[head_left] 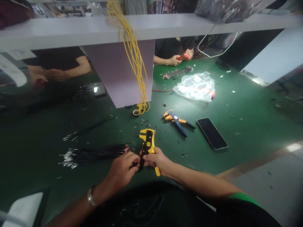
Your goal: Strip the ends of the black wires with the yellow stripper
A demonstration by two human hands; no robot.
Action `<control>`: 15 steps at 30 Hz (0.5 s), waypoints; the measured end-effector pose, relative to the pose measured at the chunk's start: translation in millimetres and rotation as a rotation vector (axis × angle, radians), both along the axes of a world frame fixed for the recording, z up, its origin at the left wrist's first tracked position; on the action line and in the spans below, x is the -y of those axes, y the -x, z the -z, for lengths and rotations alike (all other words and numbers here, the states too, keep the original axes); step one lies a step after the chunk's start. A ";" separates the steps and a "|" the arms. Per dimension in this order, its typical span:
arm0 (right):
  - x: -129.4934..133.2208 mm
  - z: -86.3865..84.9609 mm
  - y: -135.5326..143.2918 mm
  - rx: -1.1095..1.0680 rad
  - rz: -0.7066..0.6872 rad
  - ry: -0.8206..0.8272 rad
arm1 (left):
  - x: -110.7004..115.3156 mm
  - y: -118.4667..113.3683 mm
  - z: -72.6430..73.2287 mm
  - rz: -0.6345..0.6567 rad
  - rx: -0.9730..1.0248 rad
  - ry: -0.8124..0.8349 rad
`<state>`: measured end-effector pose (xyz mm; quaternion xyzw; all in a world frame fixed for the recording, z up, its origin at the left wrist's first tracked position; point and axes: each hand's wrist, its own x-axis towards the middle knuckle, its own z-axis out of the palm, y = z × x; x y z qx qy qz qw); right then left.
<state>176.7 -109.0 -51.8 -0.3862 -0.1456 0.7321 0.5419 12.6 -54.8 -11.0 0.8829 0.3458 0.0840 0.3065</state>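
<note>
My right hand [159, 160] is wrapped round the handles of a yellow and black wire stripper [148, 144], its jaws pointing away from me. Close beside it, my left hand [124, 168] is closed in a pinch near the lower end of the black handle. What those fingers hold, if anything, is hidden. To the left of the tool lies a bundle of black wires [97, 155], with silvery tips at one end and coppery tips at the other. A second wire stripper [176, 121], orange and dark blue, rests on the table beyond my right hand.
A phone [212, 133] lies at the right on the green table [255, 126]. Yellow wires [134, 53] hang from the shelf [71, 28] to a tape roll [135, 112]. Farther back are a clear plastic bag [195, 86] and a co-worker's hands [175, 60] with a red tool [184, 56].
</note>
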 end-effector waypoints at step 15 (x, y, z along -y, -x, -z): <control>1.5 -20.2 -15.5 0.181 0.022 -0.084 | -14.7 -3.2 22.4 -0.219 0.090 0.646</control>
